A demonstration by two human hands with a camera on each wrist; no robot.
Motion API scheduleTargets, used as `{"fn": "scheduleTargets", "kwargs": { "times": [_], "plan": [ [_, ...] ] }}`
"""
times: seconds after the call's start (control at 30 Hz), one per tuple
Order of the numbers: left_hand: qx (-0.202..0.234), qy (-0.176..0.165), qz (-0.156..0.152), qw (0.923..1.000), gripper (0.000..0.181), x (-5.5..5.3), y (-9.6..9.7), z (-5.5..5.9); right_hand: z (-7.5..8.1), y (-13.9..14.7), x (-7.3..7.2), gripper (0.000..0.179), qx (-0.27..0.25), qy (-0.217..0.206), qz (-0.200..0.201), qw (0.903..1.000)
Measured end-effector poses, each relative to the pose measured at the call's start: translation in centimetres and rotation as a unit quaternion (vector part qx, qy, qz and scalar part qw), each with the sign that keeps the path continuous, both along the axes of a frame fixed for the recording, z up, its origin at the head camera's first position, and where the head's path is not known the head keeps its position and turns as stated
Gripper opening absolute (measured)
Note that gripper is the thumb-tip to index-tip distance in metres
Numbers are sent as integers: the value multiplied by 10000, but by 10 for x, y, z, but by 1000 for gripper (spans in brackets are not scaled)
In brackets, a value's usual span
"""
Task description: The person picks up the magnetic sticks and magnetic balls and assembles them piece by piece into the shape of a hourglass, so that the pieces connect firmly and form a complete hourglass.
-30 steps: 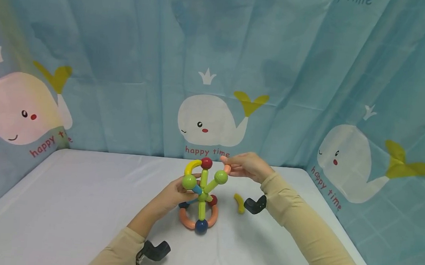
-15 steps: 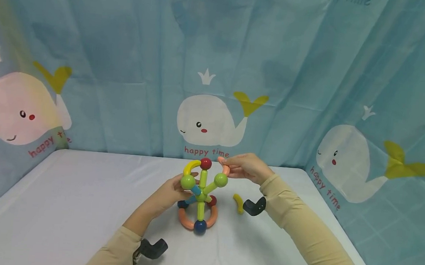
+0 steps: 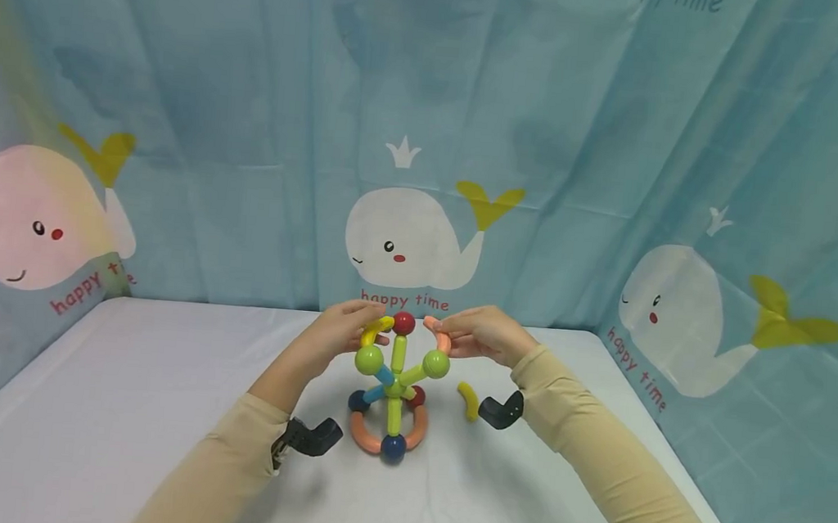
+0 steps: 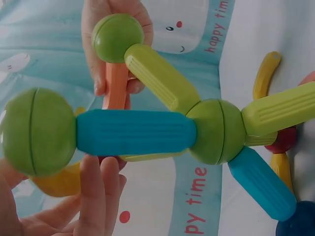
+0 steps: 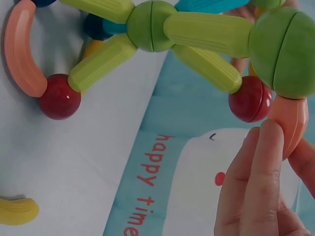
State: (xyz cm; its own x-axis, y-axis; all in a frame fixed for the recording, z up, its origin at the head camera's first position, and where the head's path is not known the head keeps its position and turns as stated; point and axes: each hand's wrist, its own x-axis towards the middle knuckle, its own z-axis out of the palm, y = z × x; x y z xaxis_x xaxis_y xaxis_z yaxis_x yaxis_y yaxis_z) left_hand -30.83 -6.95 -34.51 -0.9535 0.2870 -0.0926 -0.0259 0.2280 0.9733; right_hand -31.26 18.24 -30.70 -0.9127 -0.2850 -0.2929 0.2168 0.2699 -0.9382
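Note:
A toy frame of balls and magnetic-looking rods stands on the table, with a green hub ball (image 3: pixel 395 387) in its middle. My right hand (image 3: pixel 490 333) pinches an orange curved rod (image 3: pixel 443 341), whose lower end meets the right green ball (image 3: pixel 436 365). Its upper end stands apart from the red top ball (image 3: pixel 403 323). Across from it, my left hand (image 3: pixel 335 333) holds a yellow curved rod (image 4: pixel 56 183) between thumb and fingers. That rod bridges the left green ball (image 3: pixel 369 360) and the red top ball. A blue rod (image 4: pixel 135 132) partly covers the left fingers in the left wrist view.
The frame's base is a ring of orange curved rods (image 3: pixel 364 435) with dark blue balls (image 3: pixel 393 448) and a red ball (image 3: pixel 416 397). A loose yellow curved rod (image 3: pixel 468 402) lies right of it on the white table (image 3: pixel 156 405). A whale-print curtain (image 3: pixel 259 224) hangs behind.
My left hand has moved up from the frame's middle to the yellow curved rod. The orange rod in my right hand has tilted inward, its upper end nearer the red top ball.

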Motion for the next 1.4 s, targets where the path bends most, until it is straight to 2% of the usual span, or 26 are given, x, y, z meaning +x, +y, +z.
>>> {"fn": "scheduleTargets", "kwargs": {
  "times": [0.13, 0.27, 0.4, 0.77, 0.97, 1.1, 1.2, 1.27, 1.33, 1.4],
  "plan": [
    [-26, -21, -87, 10000, 43, -1, 5, 2, -1, 0, 0, 31, 123, 15, 11, 9999],
    [-53, -47, -24, 10000, 38, 1, 7, 1, -1, -2, 0, 30, 285, 72, 26, 9996],
    [-82, 15, -4, 10000, 38, 5, 7, 3, 0, -3, 1, 27, 491, 126, 141, 9986],
    [-109, 15, 0, 9999, 39, 4, 7, 4, 4, -7, 0, 28, 696, 181, 252, 9971],
    [-108, 2, -36, 9999, 38, 6, 8, 3, -1, -6, -3, 34, 605, 125, 268, 9977],
    [-173, 58, -8, 9998, 44, 6, 7, 1, -9, -1, -2, 36, 478, 131, 36, 9988],
    [-230, 28, 191, 9995, 55, 5, 2, -7, -24, 6, 3, 36, 394, 25, -211, 9990],
    [-415, -40, 217, 9989, 59, 5, -7, -18, -39, 11, 10, 36, 382, -120, -257, 9989],
    [-666, -246, 95, 9974, 56, 6, -18, -34, -56, 13, 19, 37, 503, -319, -197, 9980],
    [-942, -422, -180, 9945, 52, 8, -27, -51, -72, 13, 27, 37, 533, -508, -154, 9972]
  ]
}}
